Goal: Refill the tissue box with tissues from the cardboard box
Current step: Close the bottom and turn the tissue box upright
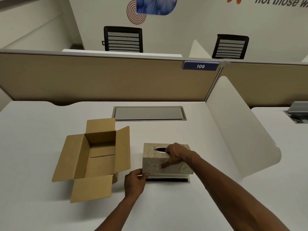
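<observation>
A beige marbled tissue box (154, 161) stands on the white desk (166, 205), its cover raised a little off a dark base (167, 180). My right hand (175, 153) grips the cover from above, fingers hooked in the oval slot (160, 149) and thumb on the near face. At the lower left corner, my left hand (135, 182) pinches the edge where cover meets base. To the left lies the brown cardboard box (100, 157), all flaps spread; what I see of its inside is bare cardboard. No tissues are in view.
A metal cable hatch (149, 113) is set in the desk behind the boxes. A tan partition (100, 77) with a "109" tag closes the back. A white curved divider (241, 127) stands at the right. Two black chairs sit beyond.
</observation>
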The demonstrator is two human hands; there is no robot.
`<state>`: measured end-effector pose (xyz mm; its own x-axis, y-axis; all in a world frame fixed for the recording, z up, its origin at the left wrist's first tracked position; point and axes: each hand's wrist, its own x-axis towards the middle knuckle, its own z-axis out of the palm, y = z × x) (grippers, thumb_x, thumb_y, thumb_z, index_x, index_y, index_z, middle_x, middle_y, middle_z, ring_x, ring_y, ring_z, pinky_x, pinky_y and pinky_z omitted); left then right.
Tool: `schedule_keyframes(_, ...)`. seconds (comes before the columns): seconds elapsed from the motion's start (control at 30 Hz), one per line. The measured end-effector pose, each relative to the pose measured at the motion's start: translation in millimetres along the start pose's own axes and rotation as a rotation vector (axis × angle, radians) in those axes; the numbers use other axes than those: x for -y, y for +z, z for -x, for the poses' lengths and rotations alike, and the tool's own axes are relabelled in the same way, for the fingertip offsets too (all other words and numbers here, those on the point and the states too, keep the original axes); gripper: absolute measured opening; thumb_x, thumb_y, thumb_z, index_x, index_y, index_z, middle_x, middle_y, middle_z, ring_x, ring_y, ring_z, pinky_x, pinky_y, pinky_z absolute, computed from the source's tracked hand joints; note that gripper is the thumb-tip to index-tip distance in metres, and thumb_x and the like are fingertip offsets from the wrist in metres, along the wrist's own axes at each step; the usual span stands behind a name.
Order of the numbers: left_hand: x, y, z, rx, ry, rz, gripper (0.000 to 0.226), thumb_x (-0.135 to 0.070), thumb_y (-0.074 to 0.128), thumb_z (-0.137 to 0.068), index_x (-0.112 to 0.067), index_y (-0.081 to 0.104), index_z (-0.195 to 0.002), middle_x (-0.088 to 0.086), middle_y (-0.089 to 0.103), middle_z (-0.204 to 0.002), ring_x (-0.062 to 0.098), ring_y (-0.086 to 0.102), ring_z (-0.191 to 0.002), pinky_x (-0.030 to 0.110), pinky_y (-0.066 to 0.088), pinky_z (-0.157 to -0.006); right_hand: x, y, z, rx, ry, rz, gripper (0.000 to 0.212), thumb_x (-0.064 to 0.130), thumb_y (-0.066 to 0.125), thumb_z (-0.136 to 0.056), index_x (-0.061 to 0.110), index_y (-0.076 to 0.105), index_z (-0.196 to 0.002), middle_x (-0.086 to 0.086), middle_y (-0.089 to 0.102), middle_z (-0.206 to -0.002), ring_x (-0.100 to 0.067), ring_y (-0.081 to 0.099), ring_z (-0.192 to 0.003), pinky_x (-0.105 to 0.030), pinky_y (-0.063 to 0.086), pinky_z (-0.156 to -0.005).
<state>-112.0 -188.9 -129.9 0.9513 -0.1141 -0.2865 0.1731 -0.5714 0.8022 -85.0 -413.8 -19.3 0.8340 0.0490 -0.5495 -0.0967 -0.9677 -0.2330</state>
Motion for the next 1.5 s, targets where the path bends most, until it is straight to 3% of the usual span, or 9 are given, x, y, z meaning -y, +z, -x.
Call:
schedule_keyframes(0.1, 1.6, -1.5, 1.8, 0.006, 0.008, 0.021, 0.027, -0.028, 0.081, -0.081, -0.02, 0.078, -0.106, -0.005, 0.079, -0.099, 0.011, 0.069, -0.084, 0.022, 0.05, -0.075, 3.1, 3.5, 1.6, -0.021, -0.008, 0.037, 0.095, 0.068, 0.079, -0.073, 0.045, 0.035, -0.155, -0.007, 0.073, -0.118, -0.028, 0.068, -0.107, -0.027, 0.042, -0.08)
schedule_keyframes(0.2, 3.6, -0.8, 3.7, 0.032, 0.021, 0.031, 0.029, -0.032, 0.082, -0.079, -0.022, 0.079, -0.105, -0.007, 0.08, -0.096, 0.009, 0.069, -0.081, 0.022, 0.053, -0.072, 3.2, 11.9, 6.6, -0.058, -0.023, 0.037, 0.097, 0.066, 0.079, -0.073, 0.048, 0.031, -0.155, -0.007, 0.075, -0.112, -0.027, 0.069, -0.102, -0.029, 0.049, -0.085)
schedule_keyframes(0.37, 8.2, 2.3, 4.1, 0.026, 0.012, 0.019, 0.033, -0.04, 0.082, -0.079, -0.017, 0.079, -0.104, -0.002, 0.079, -0.096, 0.009, 0.064, -0.075, 0.021, 0.048, -0.069, 6.1, 28.6, 14.8, -0.156, 0.029, 0.134, 0.072, 0.065, 0.076, -0.071, 0.027, 0.066, -0.131, -0.007, 0.076, -0.101, -0.029, 0.073, -0.09, -0.035, 0.06, -0.08)
schedule_keyframes(0.53, 12.5, 3.2, 3.5, 0.011, 0.007, -0.022, 0.036, -0.037, 0.083, -0.078, -0.013, 0.078, -0.104, 0.004, 0.078, -0.1, 0.02, 0.066, -0.087, 0.024, 0.045, -0.073, 12.3, 48.8, 21.3, -0.266, 0.006, 0.19, 0.075, 0.059, 0.072, -0.077, 0.021, 0.057, -0.14, -0.011, 0.072, -0.118, -0.033, 0.067, -0.107, -0.036, 0.055, -0.091)
schedule_keyframes(0.67, 15.2, 4.3, 4.7, -0.003, 0.005, -0.029, 0.037, -0.032, 0.085, -0.076, -0.008, 0.077, -0.103, 0.009, 0.076, -0.102, 0.029, 0.068, -0.095, 0.027, 0.048, -0.077, 16.6, 62.3, 24.8, -0.364, -0.002, 0.301, 0.069, 0.063, 0.064, -0.078, 0.014, 0.062, -0.127, -0.01, 0.073, -0.11, -0.03, 0.052, -0.113, -0.042, 0.043, -0.095)
schedule_keyframes(0.8, 16.3, 4.1, 6.5, -0.017, 0.02, -0.036, 0.035, -0.027, 0.086, -0.076, -0.007, 0.077, -0.103, 0.01, 0.075, -0.102, 0.029, 0.068, -0.095, 0.029, 0.051, -0.078, 17.5, 71.3, 27.5, -0.368, 0.0, 0.289, 0.066, 0.062, 0.062, -0.079, 0.011, 0.065, -0.12, -0.012, 0.066, -0.124, -0.033, 0.053, -0.116, -0.045, 0.042, -0.1)
schedule_keyframes(1.1, 15.6, 1.0, 7.6, 0.002, 0.055, -0.102, 0.024, -0.024, 0.077, -0.086, -0.007, 0.077, -0.103, 0.011, 0.077, -0.103, 0.03, 0.069, -0.096, 0.03, 0.052, -0.08, 13.5, 98.9, 37.6, -0.53, -0.008, 0.19, 0.077, 0.058, 0.057, -0.087, 0.005, 0.051, -0.144, -0.013, 0.06, -0.141, -0.033, 0.055, -0.129, -0.043, 0.036, -0.116)
schedule_keyframes(1.23, 13.9, -0.6, 9.1, 0.011, 0.093, -0.13, 0.023, -0.022, 0.076, -0.086, -0.007, 0.078, -0.103, 0.011, 0.077, -0.101, 0.03, 0.069, -0.097, 0.037, 0.055, -0.083, 16.2, 108.2, 40.8, -0.585, 0.012, 0.156, 0.071, 0.054, 0.059, -0.084, 0.007, 0.057, -0.137, -0.009, 0.066, -0.13, -0.031, 0.059, -0.12, -0.042, 0.042, -0.111)
schedule_keyframes(1.5, 16.9, 2.0, 13.0, -0.006, 0.101, -0.145, 0.024, -0.005, 0.078, -0.08, -0.001, 0.073, -0.104, 0.015, 0.073, -0.105, 0.032, 0.067, -0.096, 0.033, 0.053, -0.083, 17.0, 128.2, 42.4, -0.662, 0.035, 0.186, 0.073, 0.051, 0.08, -0.069, 0.005, 0.068, -0.125, -0.013, 0.07, -0.124, -0.032, 0.067, -0.113, -0.043, 0.055, -0.099)
